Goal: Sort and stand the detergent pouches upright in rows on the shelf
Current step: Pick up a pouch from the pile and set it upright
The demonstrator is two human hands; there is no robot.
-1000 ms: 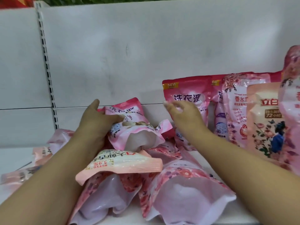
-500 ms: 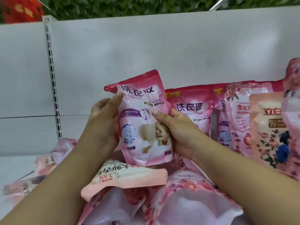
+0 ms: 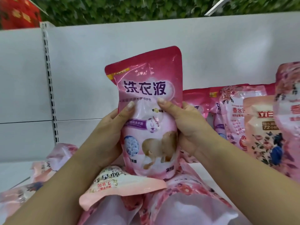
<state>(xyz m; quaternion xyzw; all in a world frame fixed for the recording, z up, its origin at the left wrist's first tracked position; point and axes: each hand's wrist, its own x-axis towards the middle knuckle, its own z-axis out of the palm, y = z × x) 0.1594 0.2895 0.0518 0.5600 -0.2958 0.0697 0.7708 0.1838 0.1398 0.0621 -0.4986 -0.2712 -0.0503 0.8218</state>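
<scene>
**Pink pouch held upright in both hands above the pile**

Head view: I see a glossy pink plastic detergent pouch (image 3: 148,114), printed with large purple characters and a picture of a light-brown animal near its base, held upright in mid-air in front of the white metal shelf back panel (image 3: 113,62). My left hand (image 3: 107,137) wraps its left edge, thumb pressed on the front face; my right hand (image 3: 186,127) grips the right edge the same way, thumb tip just under the purple characters. Both hands are closed around this pouch.

Below it, touching its bottom edge, a pale salmon-pink pouch (image 3: 123,185) lies flat on a heap of rose-patterned pink pouches (image 3: 186,207) sprawled across the white shelf board (image 3: 211,176). More pale pink pouches (image 3: 48,161) lie tumbled at the left.

To the right, a row of pouches stands against the back panel: a dark-pink one (image 3: 197,101) partly hidden behind my right hand, a rose-printed pink one (image 3: 233,114), and a peach pouch with a flower picture (image 3: 263,140) in front of it. Green foliage (image 3: 129,8) shows above the panel, a red box (image 3: 17,13) at top left.
</scene>
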